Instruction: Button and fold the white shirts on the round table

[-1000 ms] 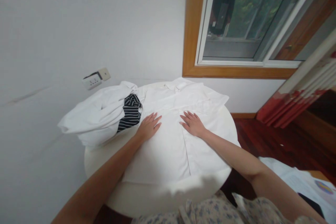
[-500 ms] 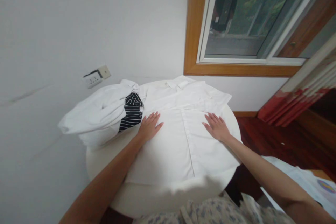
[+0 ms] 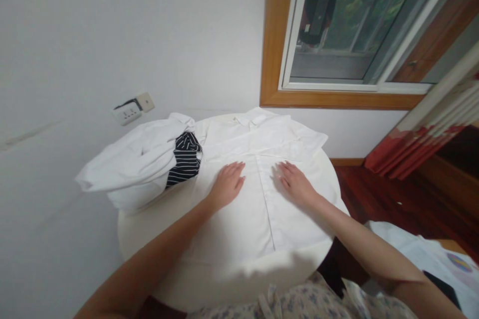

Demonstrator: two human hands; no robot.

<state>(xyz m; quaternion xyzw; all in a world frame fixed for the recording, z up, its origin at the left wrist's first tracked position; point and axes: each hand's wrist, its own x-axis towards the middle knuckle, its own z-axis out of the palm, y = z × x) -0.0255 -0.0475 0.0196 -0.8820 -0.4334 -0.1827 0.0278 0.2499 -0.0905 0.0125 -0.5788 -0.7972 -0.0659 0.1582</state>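
A white collared shirt lies spread out on a round white table, its collar toward the wall and its button placket running down the middle. My left hand is over the shirt just left of the placket, palm down with fingers extended. On the other side of the placket, my right hand is also palm down with its fingers stretched out. Neither hand grips any cloth. Whether the palms press on the fabric or hover slightly above it, I cannot tell.
A heap of white cloth and a black-and-white striped cloth sit at the table's left. Behind are a wall socket and a wood-framed window. A red and white curtain hangs right; pale printed items lie lower right.
Both hands have slid inward over the shirt toward the placket, the left going right and the right going left. The shirt stays in place.
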